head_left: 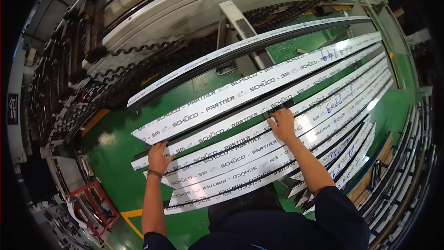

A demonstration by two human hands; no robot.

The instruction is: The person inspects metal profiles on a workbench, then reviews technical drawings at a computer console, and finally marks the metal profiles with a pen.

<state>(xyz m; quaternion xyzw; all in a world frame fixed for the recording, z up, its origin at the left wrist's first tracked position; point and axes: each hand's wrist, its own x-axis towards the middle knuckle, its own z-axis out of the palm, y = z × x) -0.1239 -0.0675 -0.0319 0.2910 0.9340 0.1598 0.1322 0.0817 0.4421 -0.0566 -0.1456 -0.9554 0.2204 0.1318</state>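
Observation:
Several long white profiles [259,88] printed with "SCHÜCO - PARTNER - SPI" lie side by side in front of me, running from lower left to upper right. My left hand [158,156] rests fingers-down on the near end of one profile [199,150], a bracelet on its wrist. My right hand [282,124] presses flat on a middle profile [240,155], fingertips at a dark gap between two profiles. Blue handwriting [334,105] marks some profiles further right. Neither hand wraps around anything.
The floor [115,143] is green with yellow lines. Black corrugated strips [138,71] and a long white machine housing [208,4] lie beyond the profiles. A red-framed cart [92,206] stands at lower left. More stacked profiles and racks [402,166] fill the right side.

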